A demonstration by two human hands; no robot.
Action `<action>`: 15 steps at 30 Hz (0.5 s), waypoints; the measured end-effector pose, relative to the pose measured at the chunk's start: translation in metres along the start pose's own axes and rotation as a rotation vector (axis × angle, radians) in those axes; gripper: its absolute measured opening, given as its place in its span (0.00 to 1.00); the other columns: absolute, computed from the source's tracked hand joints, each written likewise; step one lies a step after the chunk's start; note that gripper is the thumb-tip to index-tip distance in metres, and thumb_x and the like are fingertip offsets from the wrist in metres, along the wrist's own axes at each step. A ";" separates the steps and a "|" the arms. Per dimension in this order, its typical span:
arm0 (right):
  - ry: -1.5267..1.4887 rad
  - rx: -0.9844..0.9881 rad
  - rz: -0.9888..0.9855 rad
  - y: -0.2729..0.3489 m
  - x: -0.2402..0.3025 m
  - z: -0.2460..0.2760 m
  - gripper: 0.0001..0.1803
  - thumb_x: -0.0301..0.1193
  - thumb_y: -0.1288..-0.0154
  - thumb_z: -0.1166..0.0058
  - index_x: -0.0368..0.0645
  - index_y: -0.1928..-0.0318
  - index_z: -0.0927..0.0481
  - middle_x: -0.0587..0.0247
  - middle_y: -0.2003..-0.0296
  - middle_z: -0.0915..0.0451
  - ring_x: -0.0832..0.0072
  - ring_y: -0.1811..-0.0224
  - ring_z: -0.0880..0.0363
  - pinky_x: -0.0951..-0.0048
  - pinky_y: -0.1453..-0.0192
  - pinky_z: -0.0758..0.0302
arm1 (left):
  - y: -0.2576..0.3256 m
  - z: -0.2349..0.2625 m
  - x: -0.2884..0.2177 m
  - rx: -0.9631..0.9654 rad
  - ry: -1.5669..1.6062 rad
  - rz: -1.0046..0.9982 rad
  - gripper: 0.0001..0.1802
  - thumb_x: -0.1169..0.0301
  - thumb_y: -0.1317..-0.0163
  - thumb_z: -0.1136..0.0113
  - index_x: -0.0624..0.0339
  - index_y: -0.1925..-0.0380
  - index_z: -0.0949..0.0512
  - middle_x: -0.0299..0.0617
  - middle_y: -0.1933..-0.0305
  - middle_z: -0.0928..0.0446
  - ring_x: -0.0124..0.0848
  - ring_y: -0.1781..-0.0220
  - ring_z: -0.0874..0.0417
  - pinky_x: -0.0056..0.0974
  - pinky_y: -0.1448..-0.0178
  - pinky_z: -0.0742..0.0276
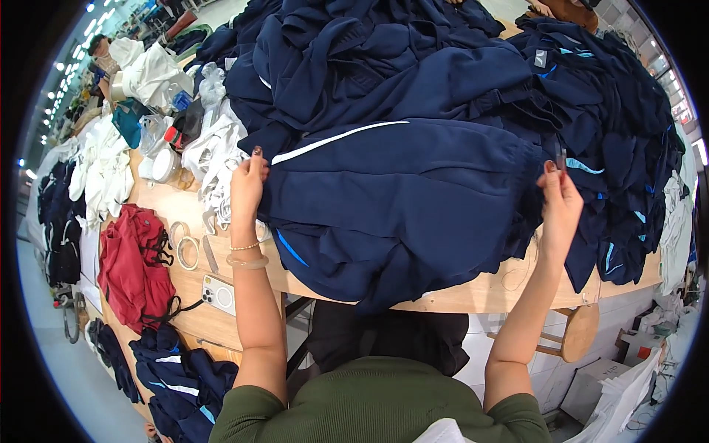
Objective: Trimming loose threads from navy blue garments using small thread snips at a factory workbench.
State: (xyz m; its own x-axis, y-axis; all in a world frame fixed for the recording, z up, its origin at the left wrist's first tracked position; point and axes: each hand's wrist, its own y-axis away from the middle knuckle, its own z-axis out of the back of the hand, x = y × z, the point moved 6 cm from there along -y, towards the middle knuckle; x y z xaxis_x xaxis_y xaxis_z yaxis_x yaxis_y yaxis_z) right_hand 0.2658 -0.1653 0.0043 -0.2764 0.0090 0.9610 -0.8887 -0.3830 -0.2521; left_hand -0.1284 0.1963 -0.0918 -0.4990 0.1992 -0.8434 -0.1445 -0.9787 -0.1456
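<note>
- While the navy sports garment [399, 199] is lying on the wood table [473, 299], L hand [251, 177] is pinching its L edge.
- R hand [563, 193] is bending by the gathered end [526, 164]; can't tell if it's gripping.
- Pulling gently w/ both hands is prob. best, b/c bunching is hiding bits.

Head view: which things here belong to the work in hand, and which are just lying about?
In hand:
- navy garment with a white stripe, between the left hand and right hand
- probably also the navy garment heap behind it

Apparently just lying about:
- white-backed phone
- pale ring
- red cloth item with black cords
- wooden stool
</note>
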 end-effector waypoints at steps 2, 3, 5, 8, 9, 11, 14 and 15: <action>0.039 0.040 -0.160 0.008 -0.002 -0.012 0.14 0.40 0.33 0.39 0.44 0.70 0.21 0.82 0.80 0.35 0.93 0.80 0.44 0.84 0.76 0.51 | 0.016 -0.018 0.003 0.286 -0.057 0.291 0.26 0.54 0.31 0.46 0.72 0.69 0.19 0.44 0.68 0.17 0.29 0.67 0.20 0.32 0.61 0.28; -0.016 0.090 -0.194 0.008 -0.006 -0.014 0.12 0.39 0.32 0.40 0.45 0.67 0.21 0.82 0.81 0.36 0.93 0.82 0.46 0.84 0.78 0.53 | 0.025 -0.028 -0.005 0.304 0.208 0.268 0.21 0.59 0.31 0.43 0.71 0.63 0.19 0.42 0.65 0.17 0.26 0.64 0.19 0.30 0.59 0.26; -0.076 0.142 -0.224 0.008 -0.006 -0.015 0.10 0.38 0.31 0.42 0.46 0.64 0.21 0.83 0.82 0.37 0.93 0.84 0.48 0.84 0.80 0.54 | 0.038 -0.030 -0.025 0.398 0.417 0.290 0.18 0.62 0.32 0.42 0.71 0.59 0.20 0.41 0.62 0.17 0.26 0.63 0.18 0.30 0.56 0.24; -0.282 0.129 -0.212 0.007 -0.005 -0.008 0.06 0.33 0.32 0.41 0.46 0.63 0.22 0.83 0.82 0.37 0.91 0.85 0.49 0.84 0.78 0.52 | 0.052 -0.024 -0.030 0.559 0.686 0.317 0.19 0.72 0.34 0.42 0.69 0.45 0.25 0.41 0.56 0.18 0.26 0.59 0.17 0.29 0.47 0.23; -0.307 0.126 -0.237 0.010 -0.008 -0.003 0.05 0.33 0.32 0.41 0.46 0.62 0.22 0.83 0.81 0.36 0.92 0.85 0.48 0.84 0.79 0.53 | 0.057 -0.016 -0.030 0.494 0.785 0.279 0.22 0.75 0.35 0.42 0.69 0.41 0.29 0.42 0.54 0.18 0.25 0.57 0.17 0.29 0.47 0.23; -0.328 0.124 -0.261 0.014 -0.015 0.007 0.05 0.32 0.32 0.41 0.46 0.62 0.22 0.83 0.81 0.35 0.92 0.85 0.48 0.84 0.79 0.53 | 0.072 -0.009 -0.044 0.454 0.986 0.251 0.39 0.81 0.39 0.42 0.59 0.28 0.44 0.45 0.46 0.22 0.25 0.52 0.19 0.29 0.46 0.23; -0.267 0.147 -0.239 0.014 -0.025 0.010 0.05 0.31 0.32 0.42 0.46 0.60 0.21 0.83 0.79 0.32 0.94 0.84 0.47 0.86 0.80 0.53 | 0.081 0.001 -0.049 0.667 0.988 0.129 0.47 0.84 0.41 0.43 0.50 0.24 0.53 0.47 0.43 0.24 0.26 0.50 0.20 0.30 0.43 0.24; -0.243 0.115 -0.239 0.014 -0.025 0.011 0.04 0.32 0.33 0.41 0.47 0.61 0.21 0.83 0.79 0.30 0.94 0.84 0.46 0.86 0.80 0.53 | 0.082 0.001 -0.050 0.608 1.017 0.124 0.51 0.86 0.42 0.44 0.46 0.24 0.57 0.46 0.44 0.23 0.26 0.50 0.20 0.30 0.43 0.25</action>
State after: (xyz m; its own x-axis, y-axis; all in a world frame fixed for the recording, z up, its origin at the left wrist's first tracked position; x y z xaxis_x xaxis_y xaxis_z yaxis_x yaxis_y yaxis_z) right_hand 0.2646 -0.1811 -0.0217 0.0415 -0.1041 0.9937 -0.8671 -0.4978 -0.0159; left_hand -0.1162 0.1058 -0.0606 0.3291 -0.2938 -0.8974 -0.6613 -0.7501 0.0031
